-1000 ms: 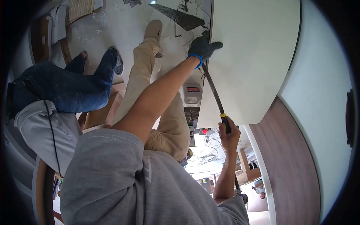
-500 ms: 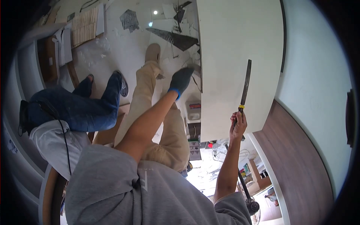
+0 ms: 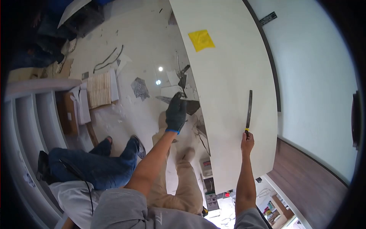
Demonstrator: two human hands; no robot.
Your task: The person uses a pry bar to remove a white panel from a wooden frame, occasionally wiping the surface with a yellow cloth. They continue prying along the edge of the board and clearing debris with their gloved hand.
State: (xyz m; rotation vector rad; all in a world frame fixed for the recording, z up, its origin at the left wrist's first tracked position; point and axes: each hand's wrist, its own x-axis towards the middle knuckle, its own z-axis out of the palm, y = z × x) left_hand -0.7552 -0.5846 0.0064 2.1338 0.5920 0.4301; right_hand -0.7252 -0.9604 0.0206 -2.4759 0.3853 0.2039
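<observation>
My right hand [image 3: 247,143] grips a flat metal file [image 3: 249,109] by its dark handle, which has a yellow collar. The file's long dark blade points away from me, over a large white panel [image 3: 228,87]. My left hand [image 3: 175,114] wears a dark grey glove with a blue cuff. It hangs left of the panel's edge, above the floor, with its fingers loosely extended and nothing visible in them. Beyond it, a dark scrap piece [image 3: 193,107] lies on the floor.
A yellow square piece [image 3: 201,40] lies on the panel's far part. Scraps and a torn grey sheet [image 3: 140,89] litter the floor [image 3: 133,42]. A person in jeans [image 3: 89,162] is close on my left, near shelving [image 3: 28,126]. A wood-toned panel [image 3: 305,168] stands right.
My view has shifted, bringing the yellow piece and more floor into sight. The gloved left hand has swung forward from beside my leg. The right hand still holds the file.
</observation>
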